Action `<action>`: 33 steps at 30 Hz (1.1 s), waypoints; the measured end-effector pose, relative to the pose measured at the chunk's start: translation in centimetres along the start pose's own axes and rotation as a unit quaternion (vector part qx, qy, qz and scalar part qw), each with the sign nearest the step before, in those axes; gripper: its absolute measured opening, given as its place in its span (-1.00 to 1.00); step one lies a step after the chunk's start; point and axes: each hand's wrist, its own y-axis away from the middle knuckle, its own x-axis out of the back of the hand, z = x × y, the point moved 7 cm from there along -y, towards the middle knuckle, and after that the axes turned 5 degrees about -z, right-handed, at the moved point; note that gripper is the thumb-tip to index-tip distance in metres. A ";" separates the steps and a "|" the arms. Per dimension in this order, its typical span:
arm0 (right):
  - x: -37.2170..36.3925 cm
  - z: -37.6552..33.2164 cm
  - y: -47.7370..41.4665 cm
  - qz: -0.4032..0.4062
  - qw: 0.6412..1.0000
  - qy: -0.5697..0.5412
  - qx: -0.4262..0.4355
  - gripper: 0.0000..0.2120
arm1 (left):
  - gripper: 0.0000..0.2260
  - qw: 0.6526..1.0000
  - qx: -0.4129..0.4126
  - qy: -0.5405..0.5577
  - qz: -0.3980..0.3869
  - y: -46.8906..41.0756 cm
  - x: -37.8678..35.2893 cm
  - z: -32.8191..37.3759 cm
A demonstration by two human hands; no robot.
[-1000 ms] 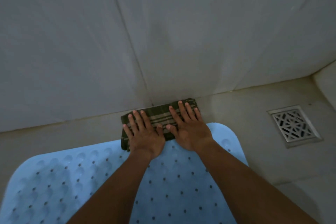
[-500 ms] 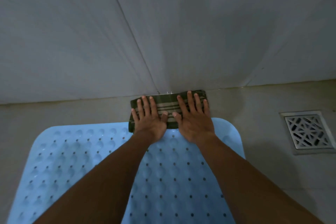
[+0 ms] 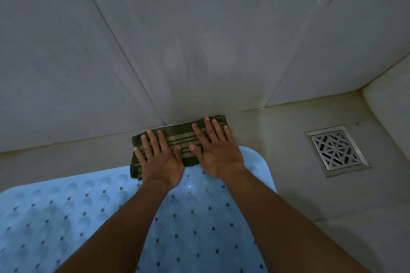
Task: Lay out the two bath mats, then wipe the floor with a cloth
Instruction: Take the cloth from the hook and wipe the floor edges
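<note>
- Two bare forearms reach forward from the bottom edge of the view over a light blue bath mat (image 3: 188,213). The mat lies flat on the floor (image 3: 277,139) and fills the lower left.
- The mat carries rows of small dark holes and round bumps. Its rounded far right corner shows just beside the right wrist.
- A folded dark green cloth (image 3: 180,135) with pale stripes lies on the floor at the foot of the wall (image 3: 199,40). Its far edge touches the line where wall and floor meet, and its near left corner reaches the mat's far edge.
- The left hand (image 3: 159,159) rests palm down on the left half of the cloth. Its fingers (image 3: 153,142) are straight and slightly spread, and the thumb angles toward the middle of the cloth.
- The right hand (image 3: 216,152) lies flat on the right half, its fingers straight and lightly fanned with the tips near the cloth's far edge.
- The two thumbs point at each other, close but apart, with striped fabric showing between them.
- Neither hand curls round or pinches the cloth; both simply press on it from above.
- A square metal drain grate (image 3: 336,150) with a lattice pattern is set into the floor to the right, well apart from cloth and mat.
- The wall is made of large grey tiles, and one thin joint runs down to the floor just behind the cloth.
</note>
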 end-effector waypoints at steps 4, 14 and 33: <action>0.5 2.6 0.6 0.002 1.000 0.000 -0.022 -0.40 | -0.38 1.000 -0.018 -0.011 -0.003 0.3 -0.5 2.9; 1.2 11.1 4.1 -0.007 0.992 0.002 -0.124 -0.34 | -0.38 0.994 -0.096 -0.031 -0.028 0.7 -2.1 12.4; -0.1 16.5 10.7 0.042 0.963 -0.042 -0.262 -0.28 | -0.38 0.953 -0.285 -0.097 -0.034 1.6 -3.5 21.1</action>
